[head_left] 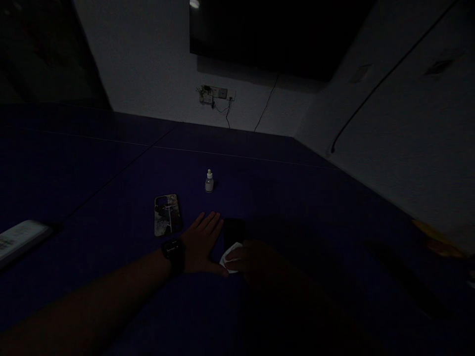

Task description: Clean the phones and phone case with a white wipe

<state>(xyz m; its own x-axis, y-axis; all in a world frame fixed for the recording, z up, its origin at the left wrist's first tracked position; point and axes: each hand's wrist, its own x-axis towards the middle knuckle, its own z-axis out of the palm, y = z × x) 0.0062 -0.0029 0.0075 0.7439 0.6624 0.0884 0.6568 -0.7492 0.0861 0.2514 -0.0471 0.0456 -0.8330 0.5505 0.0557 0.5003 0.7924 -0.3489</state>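
Observation:
A dark phone (234,230) lies on the blue surface, its lower part covered by a white tissue (230,258). My right hand (256,262) presses the tissue against the phone, fingers closed on it; much of this hand is lost in shadow. Flat on the surface at the phone's left side rests my left hand (202,242), fingers stretched out and thumb near the tissue. A dark smartwatch (173,253) is on that wrist. Left of the left hand lies a patterned phone case (166,215). Farther back a small dropper bottle (209,182) with a white cap stands upright.
The room is very dim. At the far left edge lies a white box-like object (22,240). A dark long shape (408,277) and something yellowish (438,240) are at the right. Behind are a wall socket strip (218,93) with cables and a large black screen (267,34).

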